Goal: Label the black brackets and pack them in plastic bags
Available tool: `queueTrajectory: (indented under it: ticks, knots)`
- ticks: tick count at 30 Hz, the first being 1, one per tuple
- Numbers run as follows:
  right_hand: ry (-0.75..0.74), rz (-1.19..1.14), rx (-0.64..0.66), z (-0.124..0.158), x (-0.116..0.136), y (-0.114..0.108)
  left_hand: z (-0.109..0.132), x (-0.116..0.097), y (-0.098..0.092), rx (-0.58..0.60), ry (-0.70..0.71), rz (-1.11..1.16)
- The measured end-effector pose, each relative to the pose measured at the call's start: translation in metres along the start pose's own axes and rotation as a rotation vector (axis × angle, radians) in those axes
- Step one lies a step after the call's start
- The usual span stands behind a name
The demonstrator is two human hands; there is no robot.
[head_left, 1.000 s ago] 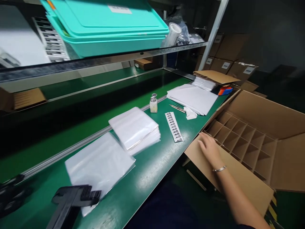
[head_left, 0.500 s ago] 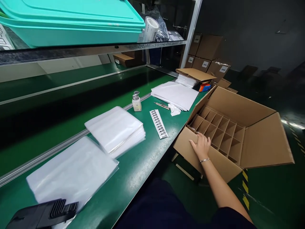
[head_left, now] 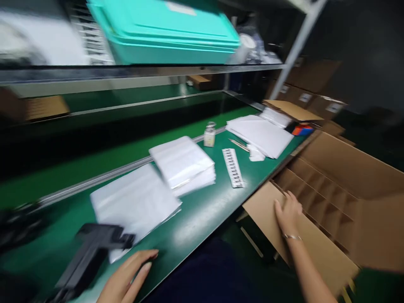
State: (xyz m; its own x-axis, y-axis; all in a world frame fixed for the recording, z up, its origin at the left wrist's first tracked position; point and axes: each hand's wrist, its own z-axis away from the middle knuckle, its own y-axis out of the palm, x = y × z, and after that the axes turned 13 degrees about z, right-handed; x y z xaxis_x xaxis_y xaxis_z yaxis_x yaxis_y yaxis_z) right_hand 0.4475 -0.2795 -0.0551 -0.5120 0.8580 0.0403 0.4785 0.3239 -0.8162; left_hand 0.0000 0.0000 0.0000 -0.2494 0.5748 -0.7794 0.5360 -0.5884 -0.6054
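At the bottom of the view, my left hand (head_left: 130, 275) is over the green workbench (head_left: 186, 229), thumb and forefinger stretched out and apart, holding nothing. Just beyond it lies a black device with a handle (head_left: 91, 252), perhaps a scanner, slightly blurred. It overlaps the corner of a clear plastic bag stack (head_left: 135, 202). On the right, my right hand (head_left: 289, 212) grips the upper edge of a cardboard box's (head_left: 268, 210) near side, thumb on the outside, fingers over the edge. Cardboard dividers (head_left: 322, 206) split the box's inside into several cells.
Another bag stack (head_left: 184, 162), a small bottle (head_left: 209, 134), a label strip (head_left: 232, 168), tweezers-like tools (head_left: 239, 145) and white sheets (head_left: 261, 132) lie along the bench. Above it, a shelf holds a turquoise lidded bin (head_left: 176, 48). Cartons (head_left: 311, 82) are stacked behind.
The camera has turned left, so the bench and box appear shifted right. My left hand has come into view at the bottom. My right hand stays on the box edge.
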Motion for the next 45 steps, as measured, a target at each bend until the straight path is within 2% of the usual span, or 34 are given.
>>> queueTrajectory:
  ticks: [3, 5, 7, 9, 11, 13, 15, 16, 19, 21, 26, 29, 32, 35, 38, 40, 42, 45]
  knots:
    - [-0.128, -0.307, -0.084, -0.012, 0.054, -0.021, 0.0, -0.005, -0.019, -0.155, 0.014, -0.163]
    - [-0.196, -0.506, -0.065, -0.019, 0.107, -0.03, 0.001, 0.001, -0.031, -0.244, -0.045, -0.27]
    - [-0.346, -0.707, 0.075, -0.018, 0.169, -0.037, 0.0, 0.01, -0.038, -0.364, -0.141, -0.411]
    - [-0.562, -0.882, 0.264, -0.012, 0.234, -0.047, -0.002, 0.018, -0.04, -0.418, -0.273, -0.532]
    - [-0.824, -0.967, 0.407, -0.004, 0.293, -0.057, -0.005, 0.022, -0.04, -0.398, -0.401, -0.61]
    - [-1.106, -0.974, 0.492, 0.0, 0.342, -0.066, -0.007, 0.023, -0.04, -0.344, -0.516, -0.636]
    - [-1.27, -0.931, 0.54, 0.003, 0.379, -0.067, -0.007, 0.023, -0.042, -0.292, -0.638, -0.625]
    - [-1.302, -0.896, 0.564, 0.003, 0.392, -0.066, -0.007, 0.024, -0.043, -0.273, -0.694, -0.612]
    - [-1.321, -0.764, 0.644, 0.005, 0.409, -0.052, -0.003, 0.031, -0.048, -0.295, -0.773, -0.515]
    - [-1.347, -0.708, 0.677, 0.007, 0.407, -0.04, 0.001, 0.039, -0.051, -0.394, -0.75, -0.326]
    - [-1.303, -0.746, 0.692, 0.011, 0.399, -0.017, -0.005, 0.055, -0.064, -0.708, -0.541, 0.55]
    - [-1.211, -0.824, 0.77, 0.009, 0.404, -0.027, -0.017, 0.051, -0.068, -0.811, -0.43, 0.927]
    - [-1.129, -0.949, 0.98, 0.009, 0.415, -0.06, -0.024, 0.049, -0.059, -0.835, -0.462, 1.127]
    - [-1.09, -1.055, 1.285, 0.018, 0.431, -0.096, -0.025, 0.051, -0.039, -0.839, -0.578, 1.167]
    - [-0.924, -1.103, 1.452, 0.035, 0.444, -0.112, -0.022, 0.051, -0.022, -0.884, -0.586, 0.972]
    - [-0.828, -1.171, 1.449, 0.047, 0.445, -0.111, -0.017, 0.051, -0.018, -0.826, -0.511, 0.833]
    - [-0.73, -1.271, 1.431, 0.055, 0.438, -0.106, -0.011, 0.055, -0.02, -0.702, -0.36, 0.732]
    - [-0.588, -1.379, 1.539, 0.058, 0.417, -0.096, -0.004, 0.067, -0.029, -0.494, -0.092, 0.586]
